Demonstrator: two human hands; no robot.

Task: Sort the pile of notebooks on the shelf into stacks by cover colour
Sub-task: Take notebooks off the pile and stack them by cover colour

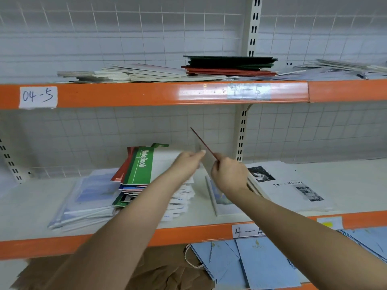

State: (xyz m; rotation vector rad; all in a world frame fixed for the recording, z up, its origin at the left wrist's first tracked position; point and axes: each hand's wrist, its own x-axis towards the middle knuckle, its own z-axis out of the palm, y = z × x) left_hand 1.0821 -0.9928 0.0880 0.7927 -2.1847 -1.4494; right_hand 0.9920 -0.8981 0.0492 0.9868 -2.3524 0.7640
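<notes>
Red-edged notebook (204, 146) was held upright over the middle shelf (209, 221), seen nearly edge-on. Right hand (229, 176) gripped its lower edge, fingers curled round it; left hand (187, 163) pinched its pale face. Just left sat the mixed pile, green "NoteBook" cover (142, 164) on top.

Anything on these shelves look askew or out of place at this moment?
Yes. The pile of green, red and blue notebooks on the middle shelf is fanned out, edges misaligned. Above, the dark green and red notebook stack sits on loosely splayed pale booklets. Both hands hold a thin red-covered notebook on edge.
</notes>
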